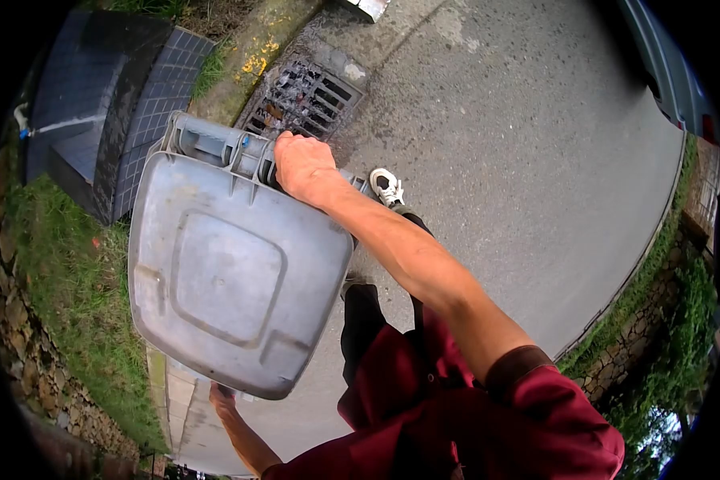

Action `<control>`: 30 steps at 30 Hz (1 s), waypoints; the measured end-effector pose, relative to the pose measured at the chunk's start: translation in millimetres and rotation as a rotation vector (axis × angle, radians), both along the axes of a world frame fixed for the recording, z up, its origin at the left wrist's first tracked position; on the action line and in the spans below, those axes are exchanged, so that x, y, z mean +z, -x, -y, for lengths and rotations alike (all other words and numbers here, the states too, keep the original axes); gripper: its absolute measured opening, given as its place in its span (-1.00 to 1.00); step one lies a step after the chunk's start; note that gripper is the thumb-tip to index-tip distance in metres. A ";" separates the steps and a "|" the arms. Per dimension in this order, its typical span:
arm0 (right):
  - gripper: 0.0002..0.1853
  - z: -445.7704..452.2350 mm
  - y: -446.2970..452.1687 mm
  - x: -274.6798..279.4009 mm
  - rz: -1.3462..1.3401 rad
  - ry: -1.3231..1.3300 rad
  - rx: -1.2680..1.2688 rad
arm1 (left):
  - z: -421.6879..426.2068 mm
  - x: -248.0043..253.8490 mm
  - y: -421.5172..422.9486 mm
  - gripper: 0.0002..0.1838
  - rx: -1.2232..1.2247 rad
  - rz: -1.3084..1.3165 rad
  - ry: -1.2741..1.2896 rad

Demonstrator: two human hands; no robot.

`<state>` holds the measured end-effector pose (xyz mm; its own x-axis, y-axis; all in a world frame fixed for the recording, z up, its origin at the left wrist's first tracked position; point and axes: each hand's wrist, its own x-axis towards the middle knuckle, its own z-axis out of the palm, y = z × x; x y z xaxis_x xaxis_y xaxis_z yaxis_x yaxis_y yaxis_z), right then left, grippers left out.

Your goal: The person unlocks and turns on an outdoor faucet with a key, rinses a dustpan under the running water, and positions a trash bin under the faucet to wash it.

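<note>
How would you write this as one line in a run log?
right hand: gripping grey bin at hinge edge | left hand: by bin's opposite edge, partly hidden | drain grate: beside bin, wet

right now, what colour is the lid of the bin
The bin lid is grey, with a few brownish smudges; it shows best in the head view, the only one.

Head-height view, steeply downward — edges seemingly warped

The drain grate [325, 98] lies beyond the bin [224, 268], right of the basin [150, 112].
</note>
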<state>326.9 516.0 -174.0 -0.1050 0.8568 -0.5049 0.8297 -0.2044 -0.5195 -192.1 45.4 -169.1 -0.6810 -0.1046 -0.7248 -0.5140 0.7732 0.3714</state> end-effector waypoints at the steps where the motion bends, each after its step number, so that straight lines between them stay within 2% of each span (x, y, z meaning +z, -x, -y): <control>1: -0.75 -0.9 -1.1 0.5 -0.001 0.001 0.003 | 0.1 2.8 -2.1 -0.59 0.041 0.004 -0.021; 8: -0.73 -9.0 -11.7 5.8 -0.003 0.023 0.038 | 12.1 2.9 -11.8 -0.56 0.120 -0.079 -0.032; 10: -0.72 -13.8 -12.8 6.0 0.013 0.041 0.029 | 9.8 12.5 -26.3 -0.55 0.065 -0.029 -0.170; 14: -0.71 -20.3 -13.7 8.3 0.073 0.062 0.081 | -0.8 15.7 -46.9 -0.55 0.129 -0.097 -0.108; 17: -0.70 -23.0 -6.2 7.1 0.082 0.068 0.096 | 6.2 5.7 -49.9 -0.54 0.109 -0.058 -0.200; 21: -0.71 -27.2 6.2 8.3 0.110 0.036 0.148 | 13.5 -25.7 -49.6 -0.55 0.263 -0.005 -0.224; 26: -0.68 -37.3 23.7 12.2 0.183 0.199 0.146 | 21.9 -35.7 -78.6 -0.48 0.382 -0.080 -0.203; 28: -0.67 -38.1 26.1 1.0 0.190 0.187 0.140 | 23.7 -48.7 -82.1 -0.44 0.418 -0.071 -0.217; 30: -0.68 -34.9 25.0 -3.6 0.203 0.137 0.173 | 16.7 -40.8 -95.5 -0.43 0.457 -0.087 -0.205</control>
<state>301.9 550.9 -177.6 -0.1285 0.7575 -0.6401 0.9423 -0.1080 -0.3169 -96.6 28.6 -209.9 -0.6578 -0.2680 -0.7039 -0.7432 0.3829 0.5487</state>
